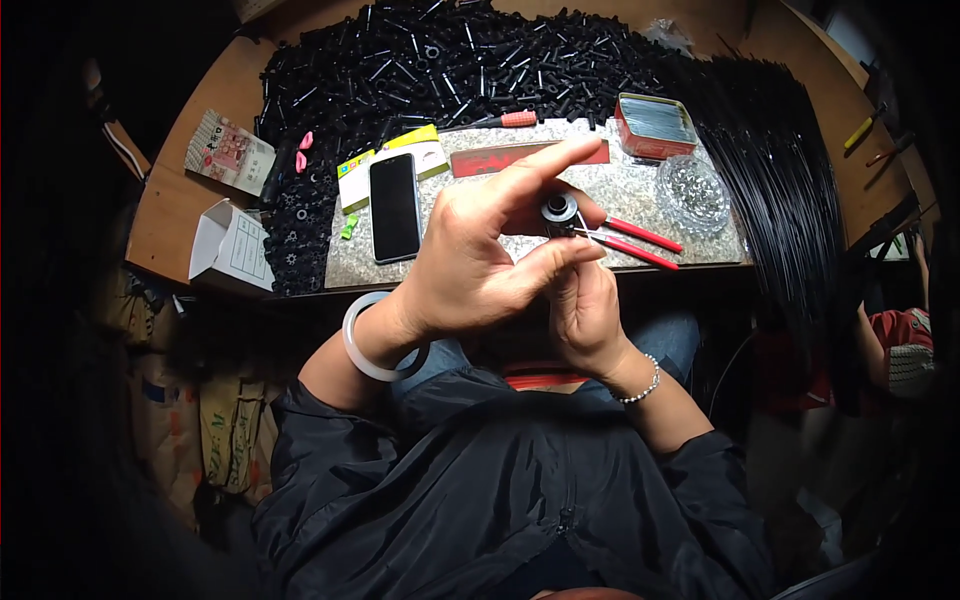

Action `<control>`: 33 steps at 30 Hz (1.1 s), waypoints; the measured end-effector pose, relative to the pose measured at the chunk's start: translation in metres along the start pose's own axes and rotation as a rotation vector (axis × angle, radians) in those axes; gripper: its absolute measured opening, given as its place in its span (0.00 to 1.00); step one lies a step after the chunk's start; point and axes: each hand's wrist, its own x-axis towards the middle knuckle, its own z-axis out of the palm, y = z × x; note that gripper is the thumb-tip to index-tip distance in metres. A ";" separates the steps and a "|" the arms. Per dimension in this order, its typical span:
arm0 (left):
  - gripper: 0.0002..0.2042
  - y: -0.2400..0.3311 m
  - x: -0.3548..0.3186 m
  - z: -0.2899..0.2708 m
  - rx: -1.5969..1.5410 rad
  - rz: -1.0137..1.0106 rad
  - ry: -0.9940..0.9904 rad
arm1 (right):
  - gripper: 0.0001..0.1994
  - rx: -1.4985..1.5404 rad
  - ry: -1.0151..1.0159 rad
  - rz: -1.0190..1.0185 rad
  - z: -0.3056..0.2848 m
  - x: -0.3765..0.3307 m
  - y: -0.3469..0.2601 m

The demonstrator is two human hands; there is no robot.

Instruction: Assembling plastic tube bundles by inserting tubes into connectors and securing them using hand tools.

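My left hand (475,245) is closed with thumb and fingers round a small black cylindrical part with a grey ring-shaped end (560,208), its round opening facing up. The forefinger stretches out above it. Just below, my right hand (586,308) has its fingers pinched together against the underside of the part. What those fingers hold is hidden. Beyond my hands lie pliers with red handles (645,256) on a speckled board (640,178); their jaws are partly covered. A black phone (395,208) rests left of my left hand.
A heap of black plastic parts (430,65) covers the far table. On the right are a tin of thin pieces (656,126), a clear glass dish (693,194) and a bundle of long black strands (785,170). An open white box (232,246) stands left. Another person's arm (872,335) shows at right.
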 end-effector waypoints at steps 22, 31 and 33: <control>0.17 -0.021 -0.024 0.025 -0.117 -0.229 0.164 | 0.24 -0.335 -0.267 -0.061 -0.031 -0.004 0.003; 0.14 -0.034 -0.041 0.031 0.056 -0.230 0.195 | 0.11 -0.640 0.114 -0.484 -0.035 0.007 -0.036; 0.14 -0.032 -0.039 0.019 -0.097 -0.441 0.298 | 0.11 -0.674 0.093 -0.384 -0.048 -0.005 -0.009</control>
